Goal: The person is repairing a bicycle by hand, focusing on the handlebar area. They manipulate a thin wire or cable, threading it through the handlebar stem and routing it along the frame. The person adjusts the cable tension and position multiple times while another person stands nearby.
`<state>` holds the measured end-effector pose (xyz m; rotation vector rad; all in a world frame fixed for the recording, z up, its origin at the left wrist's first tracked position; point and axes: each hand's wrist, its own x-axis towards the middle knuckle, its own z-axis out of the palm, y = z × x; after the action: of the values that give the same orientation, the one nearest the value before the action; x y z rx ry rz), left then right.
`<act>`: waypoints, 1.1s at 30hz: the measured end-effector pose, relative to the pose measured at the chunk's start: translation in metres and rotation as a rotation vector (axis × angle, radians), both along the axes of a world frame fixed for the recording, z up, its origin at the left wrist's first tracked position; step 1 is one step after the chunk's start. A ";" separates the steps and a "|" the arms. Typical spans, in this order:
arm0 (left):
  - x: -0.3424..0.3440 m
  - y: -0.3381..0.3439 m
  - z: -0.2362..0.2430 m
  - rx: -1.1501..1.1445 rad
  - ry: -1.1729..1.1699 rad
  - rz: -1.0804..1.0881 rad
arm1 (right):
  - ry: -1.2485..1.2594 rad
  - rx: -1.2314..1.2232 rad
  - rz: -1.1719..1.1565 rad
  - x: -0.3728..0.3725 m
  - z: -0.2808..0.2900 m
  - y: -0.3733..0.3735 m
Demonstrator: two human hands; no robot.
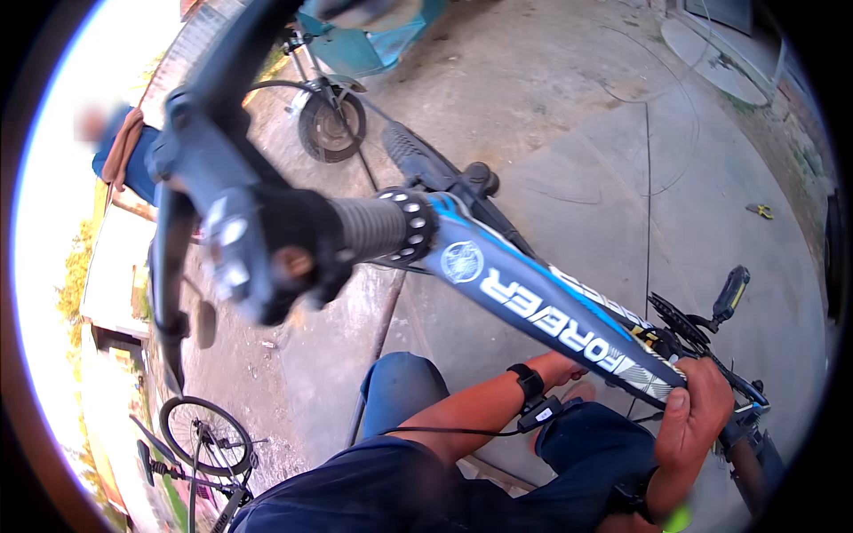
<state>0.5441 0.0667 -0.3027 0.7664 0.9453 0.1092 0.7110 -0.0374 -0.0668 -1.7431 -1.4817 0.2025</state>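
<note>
A bicycle frame (551,311), dark blue-grey with light blue and white markings, slants across the view in front of me. Its stem and handlebar (258,231) loom close at the upper left, blurred, above a grey ridged headset stack (369,226). My right hand (697,404) is closed around the rear end of the top tube, thumb on the upper side. My left hand (562,368), with a black band on its wrist, reaches behind the tube; its fingers are mostly hidden. Beyond the tube are the chainring (677,322) and a black pedal (731,293).
Yellow-handled pliers (761,210) lie on the concrete floor (569,160) at the right, and a thin wire loops over it. A teal vehicle (382,44) with a small wheel (332,124) stands at the top. Another bicycle (206,437) is lower left; a person (133,160) is at far left.
</note>
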 end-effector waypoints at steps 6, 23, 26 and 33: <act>-0.067 0.027 0.075 0.146 0.173 0.069 | 0.051 0.076 -0.043 -0.010 0.004 0.000; -0.185 0.055 0.283 0.992 0.016 0.747 | 0.112 0.007 -0.155 -0.003 -0.008 -0.001; -0.178 0.065 0.289 0.985 -0.004 0.728 | 0.069 0.044 -0.156 0.008 -0.021 0.000; -0.182 0.083 0.295 0.972 0.081 0.768 | 0.059 0.072 -0.172 0.008 -0.028 0.003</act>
<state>0.3626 0.1497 -0.0075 1.2461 1.2227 1.2874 0.7193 -0.0347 -0.0949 -1.7808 -1.2740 0.1088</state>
